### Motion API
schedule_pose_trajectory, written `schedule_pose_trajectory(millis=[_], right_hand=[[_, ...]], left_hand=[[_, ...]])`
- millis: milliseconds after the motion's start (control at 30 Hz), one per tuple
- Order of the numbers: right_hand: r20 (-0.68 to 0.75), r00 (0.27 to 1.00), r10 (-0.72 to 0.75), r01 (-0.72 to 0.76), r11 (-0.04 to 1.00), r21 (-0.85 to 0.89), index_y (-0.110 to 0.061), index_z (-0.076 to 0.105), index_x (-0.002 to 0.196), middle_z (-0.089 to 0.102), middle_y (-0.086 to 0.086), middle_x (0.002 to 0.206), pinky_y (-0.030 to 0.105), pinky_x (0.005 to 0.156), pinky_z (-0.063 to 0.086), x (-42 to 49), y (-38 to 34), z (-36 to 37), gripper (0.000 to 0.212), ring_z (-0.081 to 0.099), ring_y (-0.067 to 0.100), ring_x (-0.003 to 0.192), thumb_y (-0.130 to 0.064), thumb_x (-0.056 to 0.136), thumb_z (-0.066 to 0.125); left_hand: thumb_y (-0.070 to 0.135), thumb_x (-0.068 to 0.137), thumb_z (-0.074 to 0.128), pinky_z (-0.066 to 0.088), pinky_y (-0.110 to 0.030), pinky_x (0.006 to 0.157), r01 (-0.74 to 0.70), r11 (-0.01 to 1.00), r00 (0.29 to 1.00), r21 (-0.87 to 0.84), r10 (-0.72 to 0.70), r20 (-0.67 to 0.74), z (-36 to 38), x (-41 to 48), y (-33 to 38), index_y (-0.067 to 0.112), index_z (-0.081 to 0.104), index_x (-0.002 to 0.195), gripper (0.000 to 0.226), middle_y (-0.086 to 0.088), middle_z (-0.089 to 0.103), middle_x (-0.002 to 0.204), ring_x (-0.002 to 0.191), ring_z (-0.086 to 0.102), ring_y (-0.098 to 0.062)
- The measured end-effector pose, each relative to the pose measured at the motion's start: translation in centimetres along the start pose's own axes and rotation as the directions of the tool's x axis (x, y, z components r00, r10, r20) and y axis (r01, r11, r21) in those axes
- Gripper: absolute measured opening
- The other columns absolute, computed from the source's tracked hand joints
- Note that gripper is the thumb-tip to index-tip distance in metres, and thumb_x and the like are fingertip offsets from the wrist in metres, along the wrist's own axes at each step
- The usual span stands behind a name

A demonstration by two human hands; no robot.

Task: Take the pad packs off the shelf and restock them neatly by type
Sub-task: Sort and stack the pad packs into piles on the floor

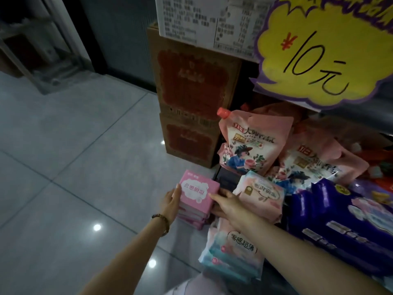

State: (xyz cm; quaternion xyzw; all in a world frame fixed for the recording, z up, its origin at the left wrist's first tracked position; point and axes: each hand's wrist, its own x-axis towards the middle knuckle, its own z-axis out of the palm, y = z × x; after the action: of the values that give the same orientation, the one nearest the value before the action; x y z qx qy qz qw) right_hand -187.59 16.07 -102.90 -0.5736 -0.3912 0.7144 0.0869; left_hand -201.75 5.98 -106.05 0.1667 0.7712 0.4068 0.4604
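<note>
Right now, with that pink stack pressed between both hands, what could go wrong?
The pink stack is pressed only at its sides by the left hand and right hand, so lower packs might slip out if lifted. The peach pack sits close beside the right hand and could get knocked. The blue-and-pink packs under the forearm look loosely piled and may slide.

Pink pad packs (198, 193) with a white cloud patch, purple packs (331, 211), yellow price sign (325, 50) edged purple
</note>
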Motion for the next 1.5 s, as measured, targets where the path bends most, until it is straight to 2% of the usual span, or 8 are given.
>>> schedule_pose_trajectory(millis=[100,300,533,733,933,1200,1367,1500], right_hand=[[-0.006,1.0,-0.005,0.005,0.996,-0.087,-0.011,0.041,0.14,0.058,0.014,0.129,0.031,0.069,0.057,0.7,0.5,0.5,0.058,0.064,0.028,0.106,-0.022,0.089,0.067],[0.003,0.995,-0.098,0.092,0.923,-0.374,-0.019,0.048,0.129,0.062,0.004,0.126,0.043,0.095,0.051,-1.9,-0.4,-0.5,0.066,0.062,0.024,0.109,-0.044,0.073,0.07],[0.24,0.91,-0.339,0.415,0.75,-0.515,-0.021,0.042,0.141,0.046,-0.005,0.135,0.013,0.081,0.044,-15.2,-10.6,-5.3,0.048,0.048,0.015,0.124,-0.024,0.096,0.057],[0.239,0.601,-0.763,0.735,0.41,-0.54,-0.033,0.05,0.126,0.051,-0.007,0.135,0.026,0.099,0.043,-23.8,-21.5,-12.7,0.039,0.049,0.007,0.124,-0.019,0.091,0.062],[0.094,0.462,-0.882,0.699,0.297,-0.651,-0.041,0.051,0.123,0.051,-0.001,0.138,0.033,0.103,0.042,-26.2,-28.4,-18.9,0.039,0.049,0.014,0.127,-0.031,0.088,0.066],[-0.043,0.506,-0.861,0.754,0.466,-0.463,-0.02,0.035,0.146,0.04,0.002,0.148,0.026,0.104,0.036,-21.2,-31.8,-20.0,0.079,0.041,0.011,0.129,-0.039,0.079,0.073],[0.078,0.502,-0.861,0.776,0.409,-0.479,-0.03,0.018,0.149,0.027,-0.014,0.146,0.014,0.097,0.041,-17.1,-35.2,-18.0,0.101,0.037,0.005,0.127,-0.044,0.071,0.081],[0.123,0.44,-0.89,0.744,0.284,-0.605,-0.025,0.019,0.147,0.033,-0.004,0.149,0.038,0.112,0.036,-13.1,-38.3,-16.8,0.132,0.034,0.017,0.137,-0.067,0.042,0.086]], left_hand=[[0.052,0.096,0.03,0.052,-0.039,0.088,-0.013,0.999,1.0,-0.035,0.012,-0.023,0.0,-2.0,1.6,0.013,0.057,0.107,0.05,-0.01,0.066,0.104,0.102,0.063,-0.032],[0.041,0.102,0.028,0.033,-0.027,0.092,-0.071,0.997,0.992,0.04,0.075,-0.098,-1.0,-4.2,2.4,0.009,0.042,0.138,0.05,-0.009,0.05,0.135,0.113,0.047,-0.018],[0.058,0.094,0.031,0.031,-0.032,0.106,-0.328,0.929,0.929,0.173,0.35,-0.116,-3.5,-8.8,9.9,0.017,0.038,0.141,0.063,-0.003,0.043,0.144,0.127,0.042,-0.016],[0.064,0.085,0.029,0.022,-0.029,0.113,-0.664,0.602,0.662,0.444,0.749,-0.025,-1.6,-14.1,23.5,0.023,0.031,0.147,0.074,0.003,0.035,0.148,0.137,0.029,-0.014],[0.071,0.089,0.024,0.023,-0.03,0.112,-0.766,0.257,0.418,0.59,0.896,0.152,3.3,-17.3,34.5,0.026,0.026,0.148,0.074,0.007,0.029,0.153,0.139,0.024,-0.014],[0.054,0.096,0.031,0.024,-0.032,0.113,-0.776,0.35,0.444,0.525,0.894,0.059,6.9,-15.6,43.1,0.022,0.023,0.15,0.063,0.001,0.028,0.154,0.14,0.025,-0.016],[0.076,0.083,0.023,0.028,-0.03,0.11,-0.777,0.483,0.57,0.403,0.811,0.128,7.0,-12.4,45.9,0.027,0.022,0.15,0.083,0.002,0.029,0.154,0.134,0.037,-0.014],[0.065,0.091,0.02,0.035,-0.029,0.1,-0.71,0.546,0.656,0.445,0.742,0.137,7.5,-11.3,46.8,0.027,0.012,0.152,0.072,-0.001,0.038,0.149,0.124,0.047,-0.02]])
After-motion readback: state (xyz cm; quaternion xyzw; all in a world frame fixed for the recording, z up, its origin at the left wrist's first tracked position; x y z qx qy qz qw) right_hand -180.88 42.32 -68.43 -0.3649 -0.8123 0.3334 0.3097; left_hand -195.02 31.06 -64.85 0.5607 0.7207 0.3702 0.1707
